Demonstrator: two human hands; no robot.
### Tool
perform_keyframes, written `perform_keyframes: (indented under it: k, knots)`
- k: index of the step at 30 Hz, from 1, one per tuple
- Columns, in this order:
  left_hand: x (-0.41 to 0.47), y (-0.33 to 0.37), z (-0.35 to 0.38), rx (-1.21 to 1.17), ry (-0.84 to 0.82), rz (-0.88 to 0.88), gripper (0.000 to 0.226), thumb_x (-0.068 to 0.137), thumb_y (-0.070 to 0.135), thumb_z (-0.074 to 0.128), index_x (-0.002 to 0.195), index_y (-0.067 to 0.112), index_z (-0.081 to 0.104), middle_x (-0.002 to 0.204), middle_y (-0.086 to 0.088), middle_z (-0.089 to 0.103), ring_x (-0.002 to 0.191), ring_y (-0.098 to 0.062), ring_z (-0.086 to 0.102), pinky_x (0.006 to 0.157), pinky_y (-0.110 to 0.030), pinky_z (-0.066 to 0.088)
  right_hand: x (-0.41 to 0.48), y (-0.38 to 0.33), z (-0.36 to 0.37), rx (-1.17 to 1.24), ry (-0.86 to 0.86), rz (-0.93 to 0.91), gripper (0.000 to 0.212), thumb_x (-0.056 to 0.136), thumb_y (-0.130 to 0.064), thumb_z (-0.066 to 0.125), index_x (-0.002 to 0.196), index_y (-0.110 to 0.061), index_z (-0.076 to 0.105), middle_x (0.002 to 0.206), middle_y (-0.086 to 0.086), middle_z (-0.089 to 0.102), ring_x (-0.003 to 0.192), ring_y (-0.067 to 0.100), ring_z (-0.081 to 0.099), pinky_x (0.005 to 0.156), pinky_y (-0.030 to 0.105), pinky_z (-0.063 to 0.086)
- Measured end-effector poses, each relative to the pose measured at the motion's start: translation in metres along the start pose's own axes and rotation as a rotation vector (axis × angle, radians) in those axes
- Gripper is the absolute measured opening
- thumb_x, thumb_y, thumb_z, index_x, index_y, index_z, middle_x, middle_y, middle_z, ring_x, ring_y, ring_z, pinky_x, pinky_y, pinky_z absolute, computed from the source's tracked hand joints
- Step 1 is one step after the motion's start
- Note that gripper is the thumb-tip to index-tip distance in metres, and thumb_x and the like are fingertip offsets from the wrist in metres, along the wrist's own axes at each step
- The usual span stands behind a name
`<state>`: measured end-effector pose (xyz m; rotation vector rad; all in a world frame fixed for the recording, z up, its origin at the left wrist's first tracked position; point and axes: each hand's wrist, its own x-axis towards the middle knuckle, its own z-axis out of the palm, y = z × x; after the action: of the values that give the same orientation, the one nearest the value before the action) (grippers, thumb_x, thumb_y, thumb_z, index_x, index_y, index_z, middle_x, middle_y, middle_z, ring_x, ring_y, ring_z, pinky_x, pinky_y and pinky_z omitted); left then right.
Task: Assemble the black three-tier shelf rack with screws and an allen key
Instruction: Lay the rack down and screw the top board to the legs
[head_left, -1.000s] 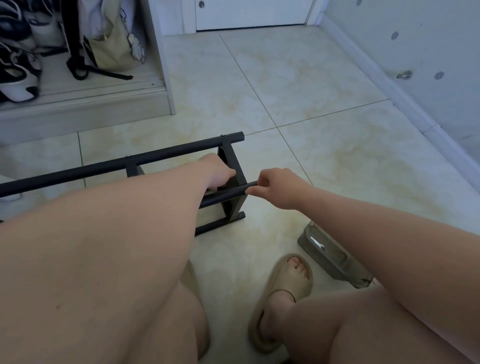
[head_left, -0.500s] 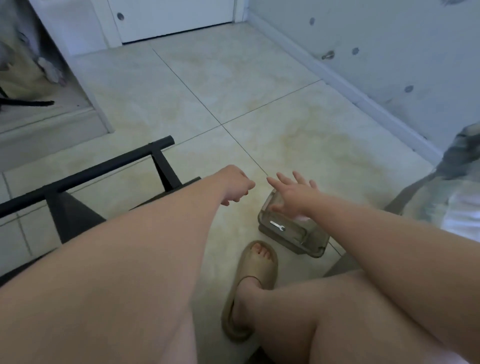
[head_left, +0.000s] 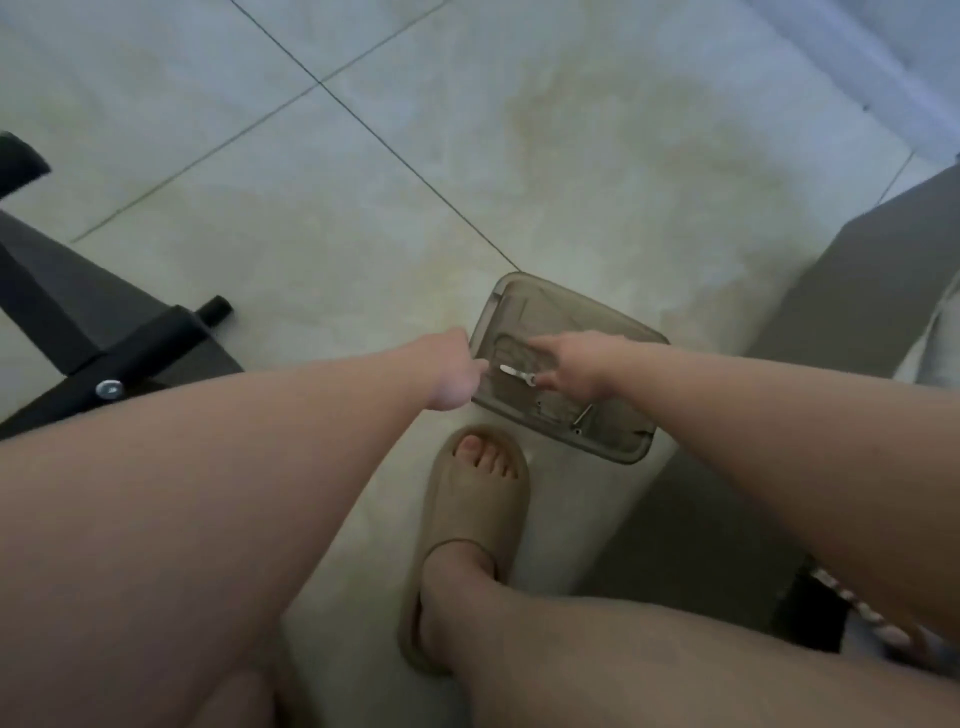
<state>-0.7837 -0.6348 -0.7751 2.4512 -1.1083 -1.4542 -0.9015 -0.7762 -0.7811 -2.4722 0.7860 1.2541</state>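
Rack, at 9 o'clock on floor: stiff metal, probably light; best gripped by a bar. Left hand curled at tray rim, grasp unclear; right hand, fingers extended, touches spanner.

The glossy tiled floor is seen in pale cream, clouded with yellowish marbling and crossed by thin dark grout lines. The black metal shelf rack is shown matt black, marked by one silver round screw head. A translucent rectangular plastic tray is tinted smoky grey-brown; within it a small flat metal wrench is shown bright silver and a thin metal pin dark grey. The foam slide sandal is coloured plain tan. A flat grey panel is seen unpatterned.
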Motion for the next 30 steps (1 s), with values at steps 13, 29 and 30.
perform_keyframes:
  k: [13, 29, 30]
  knots:
    - [0.038, -0.025, 0.027, -0.326, 0.175, 0.125, 0.019, 0.101, 0.037, 0.046, 0.107, 0.019, 0.047, 0.092, -0.009, 0.064, 0.081, -0.032, 0.061, 0.068, -0.034, 0.042, 0.056, 0.009, 0.071, 0.008, 0.059, -0.106, 0.036, 0.096, -0.021, 0.06, 0.131, -0.016, 0.051, 0.129, 0.014, 0.059, 0.117, 0.036, 0.058, 0.092, 0.042, 0.05]
    - [-0.069, -0.029, -0.05, -0.257, -0.075, -0.104, 0.045, 0.106, 0.036, 0.036, 0.123, -0.002, 0.055, 0.111, -0.017, 0.069, 0.094, -0.032, 0.071, 0.077, -0.037, 0.053, -0.042, -0.02, -0.043, 0.095, 0.388, -0.206, 0.006, 0.086, -0.012, 0.061, 0.09, -0.015, 0.058, 0.098, 0.011, 0.066, 0.094, 0.033, 0.061, 0.081, 0.038, 0.051]
    - [-0.086, -0.029, -0.063, -0.304, -0.036, -0.114, 0.042, 0.107, 0.034, 0.036, 0.124, 0.0, 0.054, 0.107, -0.013, 0.069, 0.087, -0.027, 0.07, 0.077, -0.036, 0.053, -0.058, -0.029, -0.058, 0.108, 0.431, -0.21, 0.007, 0.086, -0.011, 0.06, 0.088, -0.016, 0.057, 0.097, 0.011, 0.066, 0.094, 0.033, 0.061, 0.08, 0.037, 0.051]
